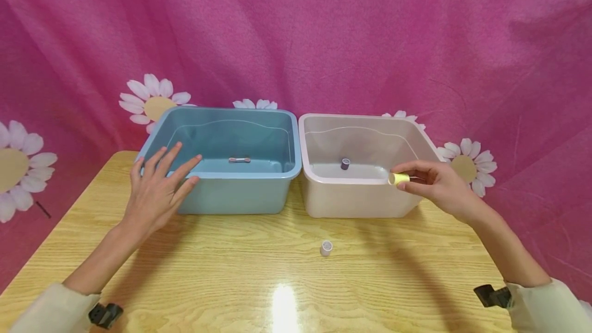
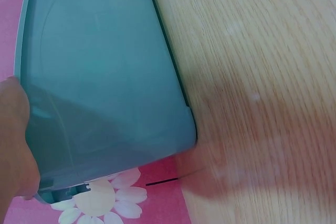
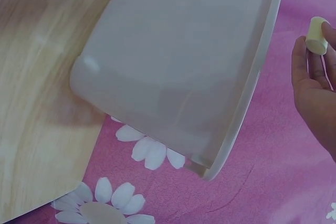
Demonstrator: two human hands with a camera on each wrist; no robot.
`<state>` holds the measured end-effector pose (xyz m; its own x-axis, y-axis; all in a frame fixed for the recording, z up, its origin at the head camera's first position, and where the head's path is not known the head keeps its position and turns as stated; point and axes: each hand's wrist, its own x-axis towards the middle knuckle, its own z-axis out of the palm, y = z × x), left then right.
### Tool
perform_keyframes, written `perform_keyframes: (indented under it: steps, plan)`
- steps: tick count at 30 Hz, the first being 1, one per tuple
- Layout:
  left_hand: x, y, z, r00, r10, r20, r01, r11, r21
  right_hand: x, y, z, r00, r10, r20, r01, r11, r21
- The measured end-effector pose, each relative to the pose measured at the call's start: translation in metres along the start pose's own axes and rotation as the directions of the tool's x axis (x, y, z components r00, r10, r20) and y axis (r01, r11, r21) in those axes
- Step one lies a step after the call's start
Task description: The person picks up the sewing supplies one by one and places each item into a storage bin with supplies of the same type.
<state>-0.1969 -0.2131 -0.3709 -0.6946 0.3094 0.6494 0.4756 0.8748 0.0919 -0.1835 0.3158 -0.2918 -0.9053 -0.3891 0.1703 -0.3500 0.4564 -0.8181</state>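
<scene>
From where I stand, the right hand [image 1: 437, 184] pinches a short yellow cylinder [image 1: 399, 179], a matt little thing like a wound spool, between thumb and fingertips. It hangs near the front rim of the smooth, pale pinkish-beige plastic bin [image 1: 356, 200], towards that bin's right side; the right wrist view shows it apart from the rim. Inside the bin, a dark purple cylinder [image 1: 345, 164] sits on the floor. The left hand [image 1: 159, 189] holds nothing, its fingers spread wide by the left front corner of the glossy blue-green plastic bin [image 1: 236, 197]; whether they touch that rim I honestly can't tell, as the wrist view catches only a slice of hand. A small pinkish-white bundle [image 1: 239, 160] lies in that bin, and a stubby off-white cylinder [image 1: 326, 248] stands on the pale wood-grain worktop [image 1: 231, 263] in front of the two bins (nearer the pale one, by my eye).

As I judge it, carrying the yellow piece well calls for a light, steady pinch, enough to stop it rolling off the fingertips. Its near end should clear the front rim before the wrist dips, or it may knock the lip. If it is to be let go inside, a low release would be best, since anything round can bounce and roll into the dark one. The spread hand does well to keep off the bin's edge.
</scene>
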Motion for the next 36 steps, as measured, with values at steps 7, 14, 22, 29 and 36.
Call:
perform_keyframes:
  steps: [7, 14, 22, 29, 36]
  plan:
    - [0.000, 0.000, 0.001, 1.000, -0.001, -0.001, 0.001, 1.000, -0.002, 0.013, 0.002, -0.006, 1.000, 0.007, 0.000, -0.007, 1.000, -0.010]
    - [-0.001, 0.000, 0.000, 1.000, -0.003, 0.002, 0.003, 1.000, 0.003, 0.024, 0.005, -0.008, 0.999, 0.024, 0.023, -0.024, 1.000, 0.005]
    - [0.000, 0.000, 0.001, 1.000, 0.000, -0.002, 0.000, 1.000, 0.003, 0.035, 0.006, -0.007, 0.999, 0.042, 0.006, -0.042, 0.999, -0.022]
    - [0.000, 0.000, 0.002, 1.000, 0.009, -0.014, -0.009, 1.000, 0.003, 0.044, 0.010, -0.009, 0.999, 0.043, 0.006, -0.043, 0.999, -0.027]
    - [0.001, -0.001, 0.001, 1.000, 0.005, -0.005, -0.005, 1.000, -0.001, 0.052, 0.019, -0.013, 0.998, 0.059, 0.001, -0.058, 0.998, -0.017]
